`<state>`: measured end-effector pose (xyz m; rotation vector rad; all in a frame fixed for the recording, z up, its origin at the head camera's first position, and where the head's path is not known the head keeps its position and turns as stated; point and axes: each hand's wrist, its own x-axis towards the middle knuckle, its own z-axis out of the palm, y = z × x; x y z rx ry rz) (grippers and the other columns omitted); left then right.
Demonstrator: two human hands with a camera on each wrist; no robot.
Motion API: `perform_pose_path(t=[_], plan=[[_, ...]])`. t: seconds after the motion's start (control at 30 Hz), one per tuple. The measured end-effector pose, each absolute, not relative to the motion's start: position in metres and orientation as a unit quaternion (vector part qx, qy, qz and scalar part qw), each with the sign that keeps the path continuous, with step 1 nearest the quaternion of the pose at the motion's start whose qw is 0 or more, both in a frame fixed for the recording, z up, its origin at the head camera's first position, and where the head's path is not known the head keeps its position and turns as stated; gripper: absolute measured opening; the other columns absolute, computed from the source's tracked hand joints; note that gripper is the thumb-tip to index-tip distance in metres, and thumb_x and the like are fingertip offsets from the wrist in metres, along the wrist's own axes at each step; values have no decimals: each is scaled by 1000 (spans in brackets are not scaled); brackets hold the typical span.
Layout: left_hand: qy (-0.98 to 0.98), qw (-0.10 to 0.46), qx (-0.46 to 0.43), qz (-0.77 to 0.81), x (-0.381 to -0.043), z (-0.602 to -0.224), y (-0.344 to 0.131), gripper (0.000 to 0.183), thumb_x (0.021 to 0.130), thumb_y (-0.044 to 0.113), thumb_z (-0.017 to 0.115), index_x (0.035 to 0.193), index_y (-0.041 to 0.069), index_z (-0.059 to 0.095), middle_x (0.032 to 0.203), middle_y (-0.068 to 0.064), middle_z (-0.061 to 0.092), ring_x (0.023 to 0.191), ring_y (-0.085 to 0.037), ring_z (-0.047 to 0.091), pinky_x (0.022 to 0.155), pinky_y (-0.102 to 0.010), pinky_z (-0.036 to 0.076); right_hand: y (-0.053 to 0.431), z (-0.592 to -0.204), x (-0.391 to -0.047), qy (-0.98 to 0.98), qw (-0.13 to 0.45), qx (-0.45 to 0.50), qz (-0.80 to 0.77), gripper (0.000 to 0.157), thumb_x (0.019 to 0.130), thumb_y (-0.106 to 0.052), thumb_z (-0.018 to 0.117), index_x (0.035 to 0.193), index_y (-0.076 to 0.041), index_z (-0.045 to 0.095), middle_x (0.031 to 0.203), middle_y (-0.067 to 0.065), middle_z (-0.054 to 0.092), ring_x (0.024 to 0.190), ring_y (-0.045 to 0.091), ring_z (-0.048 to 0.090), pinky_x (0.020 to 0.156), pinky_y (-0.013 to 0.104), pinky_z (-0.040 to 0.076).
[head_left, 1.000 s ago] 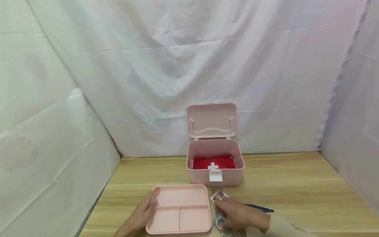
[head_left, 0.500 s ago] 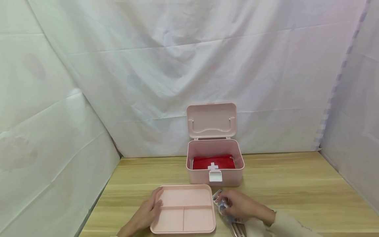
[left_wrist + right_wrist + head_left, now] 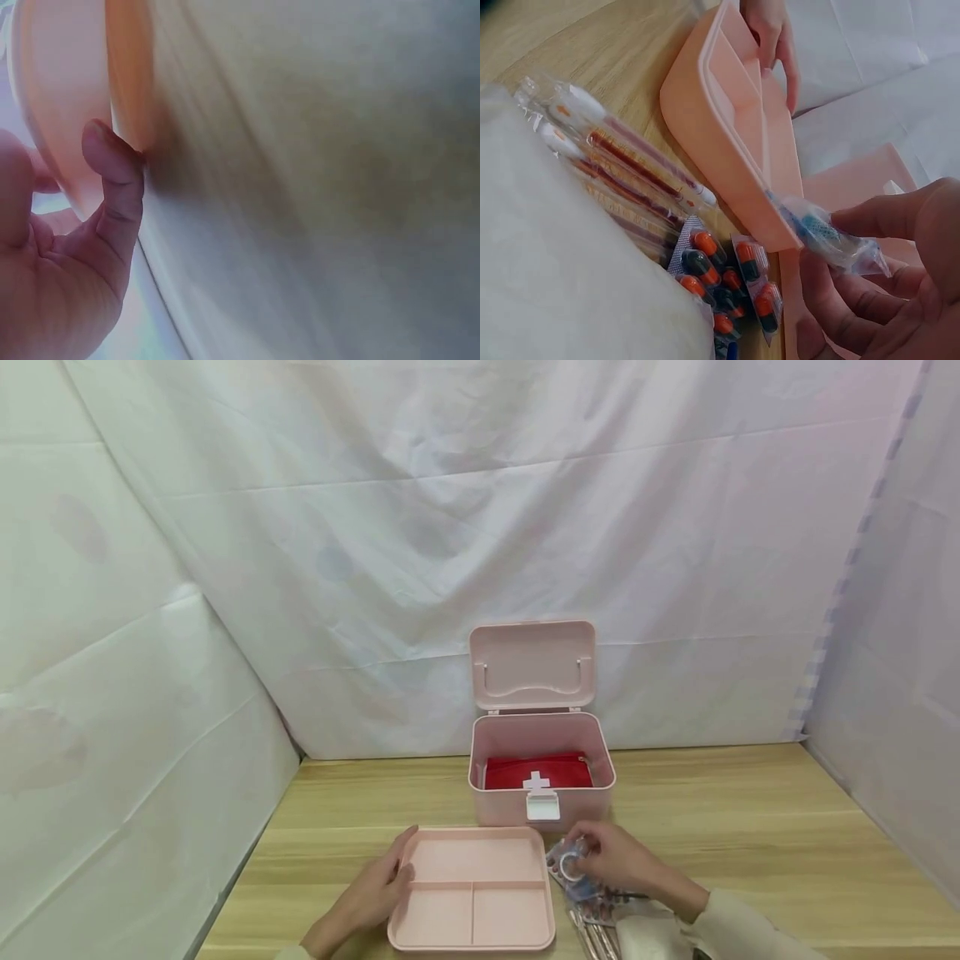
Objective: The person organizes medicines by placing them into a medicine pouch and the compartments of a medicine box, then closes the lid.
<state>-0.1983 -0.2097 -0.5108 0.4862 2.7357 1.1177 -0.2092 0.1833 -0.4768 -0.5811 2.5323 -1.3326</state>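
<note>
My left hand (image 3: 375, 893) holds the left edge of the shallow pink divided tray (image 3: 472, 883); in the left wrist view the thumb (image 3: 112, 165) lies against its outer wall. Between thumb and fingers, my right hand (image 3: 618, 864) pinches a small clear-wrapped packet (image 3: 829, 232), with a white ring and blue parts showing, beside the tray's right edge. Below that hand lie blister packs (image 3: 705, 259) of orange and dark green capsules. Next to them are several plastic-wrapped cotton swabs (image 3: 630, 150) with brown-filled stems.
Behind the tray stands a pink box (image 3: 543, 810), its lid (image 3: 532, 664) raised, with a red pouch (image 3: 540, 771) marked by a white cross inside. A whitish bundle (image 3: 570, 247) lies by the right sleeve. White cloth (image 3: 375, 568) hangs around the wooden table (image 3: 712, 827).
The tray has slid a little to the right with my left hand on it. My right hand has drawn the wrapped packet away from the swabs, toward the box.
</note>
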Motion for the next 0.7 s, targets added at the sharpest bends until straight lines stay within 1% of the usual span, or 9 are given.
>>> perform_pose_path(t=[0.17, 0.23, 0.27, 0.33, 0.5, 0.57, 0.63, 0.67, 0.7], plan=[[924, 60, 155, 344, -201, -512, -206, 55, 103, 11, 46, 155, 9, 28, 79, -2, 61, 59, -7, 52, 57, -27, 47, 184, -479, -210, 834, 142, -153, -511, 19, 84, -6, 71, 101, -2, 65, 84, 4, 66, 72, 18, 61, 60, 29, 53], [926, 60, 154, 340, -201, -514, -206, 56, 103, 9, 45, 155, 8, 27, 72, 1, 58, 52, -6, 49, 52, -26, 46, 184, -480, -210, 819, 157, -134, -535, 20, 84, -6, 71, 102, 0, 63, 81, 5, 66, 69, 19, 61, 59, 31, 55], [925, 64, 152, 342, -201, -514, -205, 56, 102, 9, 45, 156, 8, 26, 68, 4, 54, 47, -5, 45, 47, -25, 43, 184, -480, -210, 812, 165, -125, -546, 21, 85, -6, 70, 103, 1, 63, 80, 6, 66, 67, 19, 62, 59, 33, 55], [926, 63, 152, 340, -202, -515, -205, 57, 101, 7, 45, 155, 7, 26, 66, 5, 54, 45, -3, 43, 45, -24, 43, 184, -480, -211, 800, 174, -112, -563, 21, 86, -7, 69, 103, 2, 62, 79, 5, 66, 67, 20, 62, 61, 36, 56], [925, 58, 160, 339, -202, -517, -204, 57, 100, 6, 47, 154, 5, 29, 63, 5, 52, 44, -3, 43, 48, -23, 44, 181, -481, -212, 784, 185, -87, -587, 24, 87, -10, 69, 103, 4, 59, 77, 5, 65, 68, 21, 62, 65, 40, 57], [925, 56, 161, 340, -201, -517, -204, 56, 101, 8, 48, 154, 5, 30, 64, 6, 52, 46, -3, 44, 50, -23, 43, 179, -482, -212, 780, 187, -78, -592, 26, 85, -11, 70, 104, 4, 59, 76, 6, 65, 67, 20, 63, 63, 40, 57], [928, 50, 161, 333, -201, -517, -203, 55, 102, 15, 50, 153, 5, 32, 66, 6, 53, 51, -3, 47, 54, -24, 45, 176, -483, -211, 777, 190, -72, -596, 28, 85, -11, 71, 105, 4, 58, 74, 6, 66, 64, 20, 63, 61, 39, 57], [929, 47, 161, 329, -201, -518, -203, 55, 103, 19, 50, 153, 5, 32, 67, 5, 55, 54, -4, 50, 57, -25, 47, 174, -484, -211, 773, 193, -70, -600, 29, 85, -11, 72, 105, 3, 58, 74, 6, 66, 63, 20, 63, 60, 38, 57], [932, 44, 159, 324, -201, -518, -203, 56, 103, 25, 51, 153, 6, 33, 73, 1, 61, 59, -5, 54, 62, -28, 50, 173, -485, -211, 771, 193, -69, -602, 29, 84, -11, 72, 105, 4, 58, 73, 6, 67, 62, 20, 64, 59, 38, 57]])
